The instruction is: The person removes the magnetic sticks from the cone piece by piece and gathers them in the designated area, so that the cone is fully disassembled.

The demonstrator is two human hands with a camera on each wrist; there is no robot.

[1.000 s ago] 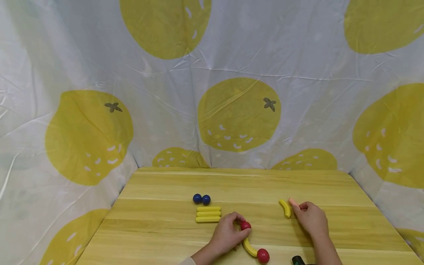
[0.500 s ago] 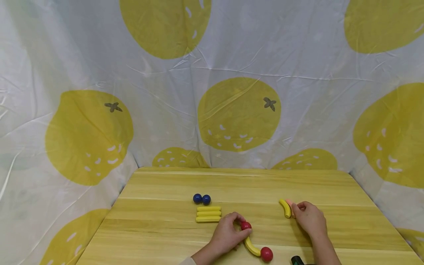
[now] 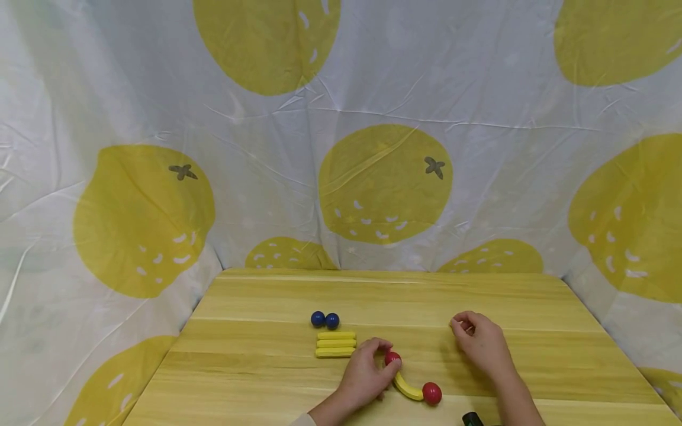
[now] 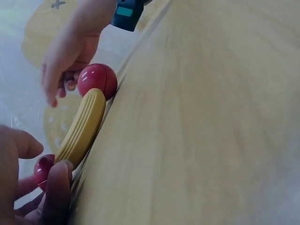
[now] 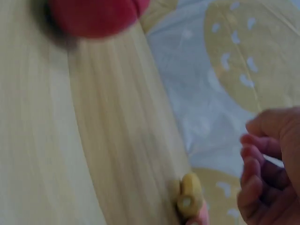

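In the head view my left hand [image 3: 367, 373] holds a small red ball [image 3: 392, 358] between thumb and fingers. A ribbed yellow curved stick [image 4: 83, 126] runs from it to a second red ball [image 3: 432, 393] at the other end. My right hand [image 3: 482, 343] is raised at the right, fingers loosely curled; in the right wrist view nothing shows between the fingertips [image 5: 251, 152]. Below and beside that hand lie a yellow curved piece [image 5: 190, 194] and a pink piece [image 5: 201, 216], both hidden behind it in the head view.
Two dark blue balls [image 3: 325, 320] sit side by side left of centre on the wooden table [image 3: 256, 378]. In front of them lie three straight yellow sticks [image 3: 335, 344] in a row. A lemon-print cloth [image 3: 277, 189] hangs behind the table.
My right hand has let go of the pink piece beside the yellow curved one and moved left and up. The red ball at the stick's free end has swung right and away from me.
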